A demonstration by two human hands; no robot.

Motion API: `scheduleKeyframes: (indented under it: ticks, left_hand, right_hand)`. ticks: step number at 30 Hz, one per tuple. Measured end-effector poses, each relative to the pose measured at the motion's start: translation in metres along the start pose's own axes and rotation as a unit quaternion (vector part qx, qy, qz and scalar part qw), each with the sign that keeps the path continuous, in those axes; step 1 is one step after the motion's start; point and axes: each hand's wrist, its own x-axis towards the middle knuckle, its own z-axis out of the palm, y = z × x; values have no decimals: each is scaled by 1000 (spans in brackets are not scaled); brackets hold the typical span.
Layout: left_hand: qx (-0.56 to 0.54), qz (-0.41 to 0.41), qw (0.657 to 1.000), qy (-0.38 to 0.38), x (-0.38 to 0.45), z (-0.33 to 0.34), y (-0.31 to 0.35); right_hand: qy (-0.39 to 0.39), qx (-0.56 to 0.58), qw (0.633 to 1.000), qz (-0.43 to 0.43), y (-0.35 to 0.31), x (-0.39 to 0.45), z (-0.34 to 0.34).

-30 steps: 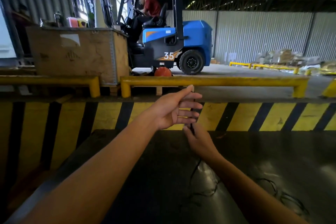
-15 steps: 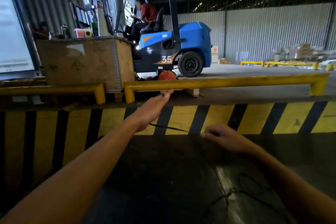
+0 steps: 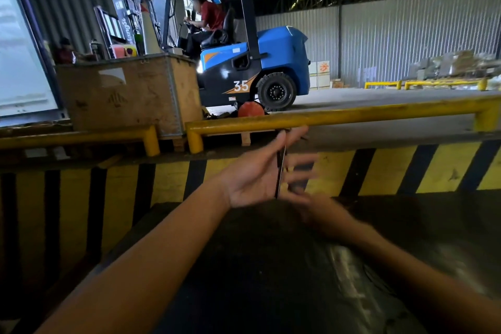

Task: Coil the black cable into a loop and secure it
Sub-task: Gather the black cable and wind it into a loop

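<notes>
We are holding our left hand (image 3: 257, 173) out over the dark table (image 3: 244, 266), palm facing right and fingers spread apart, the thumb pointing up toward the yellow rail (image 3: 333, 118). One stretch of the black cable (image 3: 280, 171) is running across the open palm, its long axis close to vertical, leaning slightly right at the top; the upper end is reaching the base of the thumb and index finger, the lower end is dropping off the heel of the palm. We cannot tell whether any finger is pressing on it. More of the cable is lying in loose curls on the table to the lower right (image 3: 379, 282), too dim to count the turns.

Our right hand (image 3: 317, 211) is sitting just below and to the right of the left, blurred by motion, so we cannot tell whether its fingers are closed on the cable or apart.

Beyond the table we are seeing one striped black-and-yellow barrier (image 3: 393, 171), one wooden crate (image 3: 127, 92), and one blue forklift (image 3: 260, 70) marked 35 with one person seated in it.
</notes>
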Motion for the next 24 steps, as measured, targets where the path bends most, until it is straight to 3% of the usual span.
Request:
scheduleKeyframes:
  ticks: [4, 7, 10, 12, 13, 16, 19, 21, 24]
  left_hand:
    - [75, 52, 984, 150, 19, -12, -1]
    - [275, 26, 929, 245, 13, -32, -6]
    - [536, -83, 819, 186, 3, -44, -9]
    - [586, -168, 784, 118, 0, -38, -11]
    - [560, -214, 796, 89, -1, -33, -13]
    - [296, -322, 898, -44, 0, -21, -20]
    - [120, -235, 952, -152, 1, -7, -16]
    - [29, -120, 983, -135, 6, 5, -8]
    - [-33, 11, 999, 9, 16, 15, -2]
  right_hand:
    - [-109, 33, 992, -59, -38, -29, 22]
    - [-147, 19, 987, -60, -30, -29, -10]
    - [-113, -33, 992, -53, -9, -26, -58]
    - [-45, -37, 997, -48, 1, -23, -88]
    - [-7, -30, 998, -47, 6, -21, -98]
    - [73, -2, 997, -35, 13, -14, -111]
    - [90, 8, 996, -10, 15, -12, -90]
    - [56, 13, 998, -10, 13, -14, -57]
    - [-59, 50, 997, -8, -8, -25, -8]
